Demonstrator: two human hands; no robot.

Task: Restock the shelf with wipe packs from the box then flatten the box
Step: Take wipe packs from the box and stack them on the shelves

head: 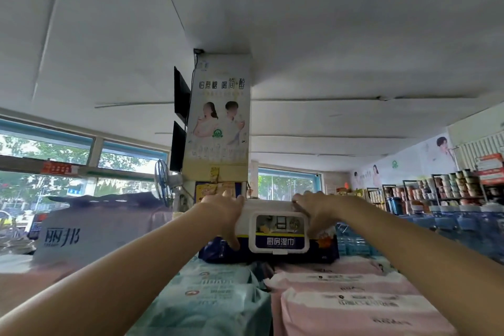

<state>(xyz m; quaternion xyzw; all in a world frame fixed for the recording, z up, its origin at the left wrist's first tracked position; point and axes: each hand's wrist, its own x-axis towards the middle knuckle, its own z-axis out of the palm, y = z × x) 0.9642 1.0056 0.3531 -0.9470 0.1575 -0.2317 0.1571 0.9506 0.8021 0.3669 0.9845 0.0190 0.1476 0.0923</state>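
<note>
- The left hand (222,213) grips the left end of a wipe pack (272,232), fingers curled over its far top edge and thumb pressed down the near face.
- The right hand (313,211) grips the right end the same way, so the pack is clamped between the two hands, which sit well apart with the white lid (278,232) showing between them.
- The pack is navy with a white flip lid and a printed label; it stands up on its long edge on the top of the shelf, on the far end of the teal packs (207,305) and pink packs (351,305) that lie flat in two rows toward the near side.
- Handling, as I judge it: a soft film pouch of wet wipes, somewhat heavy for its size and slick on the wrap, with the hard lid the only stiff part. Holding both ends, as now, should stop it sagging or tipping; squeezing the lid could pop it open.
- To the left stands a large pale bundle (90,234) with dark lettering; to the right are stacks of blue packs (463,229).
- Hidden or unclear: the box is nowhere in view, so how many packs remain cannot be told. The fingertips behind the pack are out of sight, and the shelf edge itself is covered by stock. Whether the pack is being set down or adjusted cannot be told.
</note>
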